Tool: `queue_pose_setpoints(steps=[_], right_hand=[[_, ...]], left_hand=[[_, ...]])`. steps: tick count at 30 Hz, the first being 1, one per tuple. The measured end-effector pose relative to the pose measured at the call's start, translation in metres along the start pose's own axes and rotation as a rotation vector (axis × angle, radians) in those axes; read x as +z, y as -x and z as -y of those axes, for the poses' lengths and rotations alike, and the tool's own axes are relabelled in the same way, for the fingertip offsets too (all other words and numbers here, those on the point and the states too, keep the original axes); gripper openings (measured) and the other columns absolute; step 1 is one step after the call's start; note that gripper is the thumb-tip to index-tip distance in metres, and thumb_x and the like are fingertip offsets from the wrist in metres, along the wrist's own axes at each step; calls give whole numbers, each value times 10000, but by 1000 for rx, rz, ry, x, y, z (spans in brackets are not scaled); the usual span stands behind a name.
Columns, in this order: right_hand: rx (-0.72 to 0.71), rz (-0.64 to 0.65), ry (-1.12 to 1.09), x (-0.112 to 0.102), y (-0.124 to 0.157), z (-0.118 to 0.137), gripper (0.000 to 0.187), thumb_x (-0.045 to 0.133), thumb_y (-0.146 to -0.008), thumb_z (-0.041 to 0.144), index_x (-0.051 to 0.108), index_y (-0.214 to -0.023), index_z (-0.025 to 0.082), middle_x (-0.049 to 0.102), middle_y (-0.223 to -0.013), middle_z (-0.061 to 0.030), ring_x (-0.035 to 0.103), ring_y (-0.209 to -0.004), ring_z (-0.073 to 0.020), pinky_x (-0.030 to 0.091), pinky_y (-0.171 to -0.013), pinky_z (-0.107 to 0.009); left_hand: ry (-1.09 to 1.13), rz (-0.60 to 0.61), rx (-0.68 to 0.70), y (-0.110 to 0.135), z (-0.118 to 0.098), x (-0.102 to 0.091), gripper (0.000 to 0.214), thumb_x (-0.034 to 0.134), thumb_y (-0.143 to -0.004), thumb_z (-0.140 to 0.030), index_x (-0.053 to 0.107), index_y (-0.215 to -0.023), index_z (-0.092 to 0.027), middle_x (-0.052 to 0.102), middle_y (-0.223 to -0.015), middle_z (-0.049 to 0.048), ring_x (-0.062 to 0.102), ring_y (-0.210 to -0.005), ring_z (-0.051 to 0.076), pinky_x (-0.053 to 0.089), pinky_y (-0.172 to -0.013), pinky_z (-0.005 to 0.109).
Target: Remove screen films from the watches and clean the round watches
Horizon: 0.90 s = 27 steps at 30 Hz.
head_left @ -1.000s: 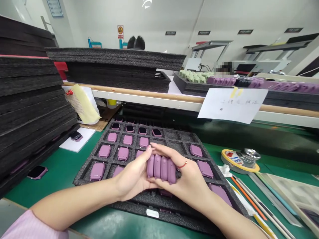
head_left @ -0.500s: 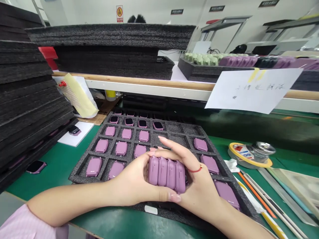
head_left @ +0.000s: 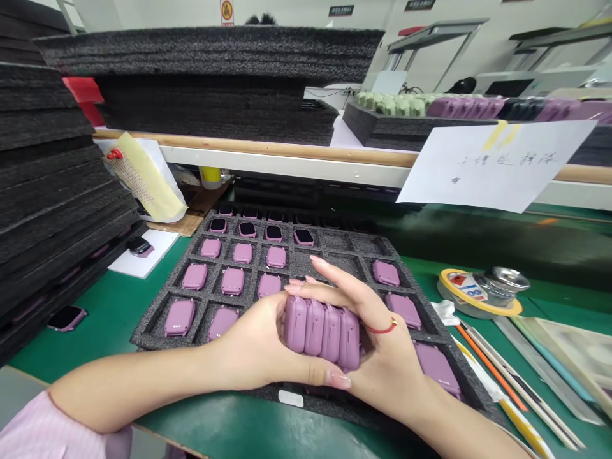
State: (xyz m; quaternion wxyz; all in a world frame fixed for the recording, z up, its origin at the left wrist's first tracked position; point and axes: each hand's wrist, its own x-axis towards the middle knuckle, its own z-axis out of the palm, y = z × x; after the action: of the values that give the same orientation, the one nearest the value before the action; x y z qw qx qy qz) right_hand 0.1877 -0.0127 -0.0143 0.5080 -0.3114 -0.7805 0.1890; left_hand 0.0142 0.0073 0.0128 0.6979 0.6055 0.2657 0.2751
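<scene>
Several purple watch cases (head_left: pixel 321 331) stand on edge in a tight row between my two hands, side faces toward me. My left hand (head_left: pixel 268 344) wraps the row from the left, its thumb along the lower front. From the right, my right hand (head_left: pixel 382 344) closes round the other end, a red string bracelet at its wrist. Some of its fingers are hidden behind the row. Below lies a black foam tray (head_left: pixel 157 319), its compartments holding purple watch cases (head_left: pixel 233 280) back up and, farther off, watches with dark screens (head_left: pixel 274 233). Several compartments near the middle right hold nothing.
Black foam trays (head_left: pixel 43 159) are stacked high at left; more foam (head_left: pixel 205 57) lies on the shelf (head_left: pixel 268 159). A paper note (head_left: pixel 492 166) hangs from it. At right are a tape roll (head_left: pixel 454 299), a glass jar (head_left: pixel 507 280) and several sticks (head_left: pixel 497 370). A watch (head_left: pixel 67 318) lies at left.
The view has shifted slightly, with the shelf a little higher in the picture. Both hands keep the same hold on the row of watch cases.
</scene>
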Motion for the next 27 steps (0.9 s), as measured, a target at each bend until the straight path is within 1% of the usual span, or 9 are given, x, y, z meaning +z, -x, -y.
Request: queue_pose_setpoints(steps=[8,11,14,16,18,20,22,25,27], right_hand=[[-61,45,79,0,3,0,802,727,-868,223,311,-1553,243,690,-1287,-78,661,-1194,-227,544,-1065,-374],[-160,114,190,0,2,2,763,658,-914,185,269,-1569,236,624,-1381,-112,590,-1289,-248,482,-1124,-453],[-228,131,191,-2,0,4,865,751,-852,412,287,-1556,216,554,-1442,-140,434,-1421,-307,358,-1198,-537],[-134,78,61,-5,0,4,887,710,-818,595,326,-1537,246,521,-1466,-124,400,-1439,-319,316,-1216,-543],[56,0,-145,-8,0,2,730,577,-891,648,389,-1500,293,508,-1480,-88,429,-1421,-298,332,-1211,-511],[279,-30,-388,-9,-1,0,639,471,-934,674,440,-1459,311,552,-1441,-77,514,-1353,-288,415,-1155,-488],[484,50,-595,-9,-2,-2,717,423,-908,749,416,-1466,299,620,-1362,-95,596,-1264,-298,476,-1090,-502],[649,226,-691,-8,-5,2,864,543,-824,783,363,-1492,265,635,-1349,-119,606,-1256,-310,474,-1085,-509],[658,243,-639,-7,-8,6,966,719,-716,735,382,-1475,243,625,-1362,-128,580,-1291,-314,474,-1095,-479]], left_hand=[[106,46,-8,-3,1,0,364,848,-708,-235,701,-1036,-182,718,-1033,38,680,-1005,215,544,-892,343],[98,15,42,-4,4,1,306,849,-713,-254,723,-980,-176,734,-1040,43,678,-1049,222,516,-977,352],[-88,-99,109,-1,4,2,401,896,-646,-224,732,-1010,-187,754,-1035,30,695,-1017,213,534,-948,316],[-219,-158,155,4,3,2,459,911,-627,-255,729,-1041,-180,767,-1007,37,715,-945,212,568,-860,298],[-324,-175,244,7,3,2,466,903,-649,-276,722,-1066,-173,776,-981,39,728,-879,197,582,-814,286],[-400,-162,365,9,4,1,446,884,-682,-256,712,-1086,-177,779,-1013,39,735,-909,191,579,-860,287],[-452,-144,490,8,7,1,424,864,-709,-214,701,-1099,-182,770,-1088,48,719,-1032,207,550,-962,311],[-526,-154,619,4,10,0,406,835,-726,-147,695,-1104,-195,762,-1124,48,686,-1122,221,496,-1049,351],[-540,-141,681,1,12,0,344,809,-768,-163,702,-1093,-202,772,-1079,47,698,-1081,217,499,-1038,361]])
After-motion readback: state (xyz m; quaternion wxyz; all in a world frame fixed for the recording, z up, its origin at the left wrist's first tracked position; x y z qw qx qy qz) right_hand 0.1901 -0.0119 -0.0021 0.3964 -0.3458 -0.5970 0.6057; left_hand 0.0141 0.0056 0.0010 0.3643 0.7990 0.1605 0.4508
